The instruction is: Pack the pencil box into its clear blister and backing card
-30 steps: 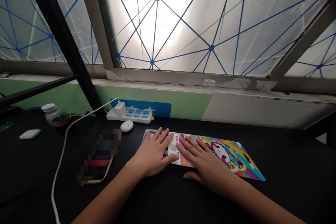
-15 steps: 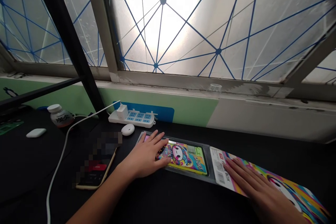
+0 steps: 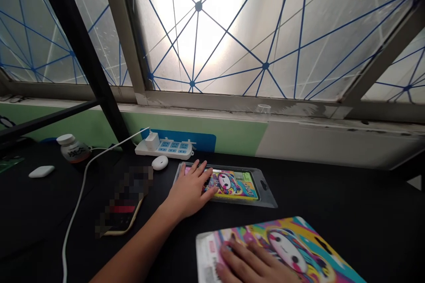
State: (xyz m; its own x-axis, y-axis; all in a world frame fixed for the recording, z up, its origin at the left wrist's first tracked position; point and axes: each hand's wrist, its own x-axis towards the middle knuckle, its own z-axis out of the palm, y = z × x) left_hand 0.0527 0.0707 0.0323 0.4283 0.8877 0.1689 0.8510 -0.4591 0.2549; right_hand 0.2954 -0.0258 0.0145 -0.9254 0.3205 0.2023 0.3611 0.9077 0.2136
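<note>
My left hand lies with spread fingers over the left part of a clear plastic blister pack. Inside the pack shows a flat, colourful piece printed with a white cartoon character and the word SPORT; its left end is partly covered by my fingers. Nearer to me, a bright cartoon-printed backing card with a hang hole lies apart from the pack. Flat on that card rests my right hand, fingers extended, its lower part cut off by the frame edge. My right thumb is not visible.
On the black table, a phone with a blurred screen lies left of my left forearm. Behind it are a round white case and a power strip with a white cable. A white-capped jar and white flat object stand farther left.
My right hand has moved left and toward me together with the backing card, which has come away from the plastic pack and turned. My left hand stays on the pack.
</note>
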